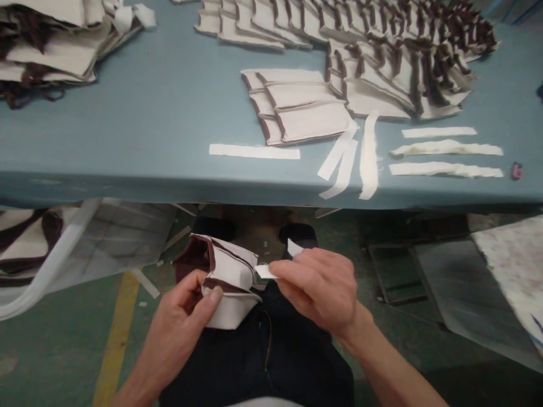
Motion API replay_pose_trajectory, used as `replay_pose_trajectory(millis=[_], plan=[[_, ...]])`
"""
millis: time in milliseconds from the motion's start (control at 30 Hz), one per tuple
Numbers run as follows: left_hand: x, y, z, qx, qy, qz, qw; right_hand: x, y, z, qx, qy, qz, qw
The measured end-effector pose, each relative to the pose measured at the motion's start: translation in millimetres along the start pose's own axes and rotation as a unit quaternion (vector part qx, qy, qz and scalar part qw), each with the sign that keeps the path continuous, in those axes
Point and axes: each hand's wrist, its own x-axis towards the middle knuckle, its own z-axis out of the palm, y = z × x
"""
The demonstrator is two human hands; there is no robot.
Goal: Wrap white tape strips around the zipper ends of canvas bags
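The flat white strip (267,272) is partly hidden by the right hand (320,285); whether the white end (293,247) beyond the fingers belongs to it cannot be told. Some fingers of the left hand (180,316) are obscured by the cream cloth pouch with dark brown lining (233,311). The small pink object (516,170) is too small to be identified
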Motion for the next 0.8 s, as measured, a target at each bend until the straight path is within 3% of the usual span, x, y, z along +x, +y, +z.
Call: replay_pose_trajectory(millis=[67,167,433,500,533,600,700,800], plan=[[-4,0,-3.2,0.075,0.034,0.028,0.996,0,5,-11,-0.042,-0.04,-0.068,0.996],[-7,2,-7.2,0.134,0.068,0.073,0.986,6,5,-26,-0.039,-0.093,-0.108,0.989],[-5,12,-16.2,0.096,-0.007,0.063,0.993,19,4,-38,0.042,-0.144,-0.085,0.985],[-2,17,-16.4,0.06,-0.014,0.063,0.996,16,2,-33,0.082,-0.12,-0.071,0.987],[0,21,-15.8,0.038,-0.017,0.067,0.997,15,-2,-29,0.107,-0.091,-0.048,0.989],[3,32,-13.4,-0.002,-0.025,0.085,0.996,12,-13,-22,0.176,-0.028,0.061,0.982],[8,48,-8.1,-0.031,-0.041,0.118,0.992,14,-32,-17,0.284,-0.007,0.286,0.915],[12,57,-3.2,-0.053,-0.068,0.139,0.986,22,-42,-19,0.337,-0.02,0.372,0.865]])
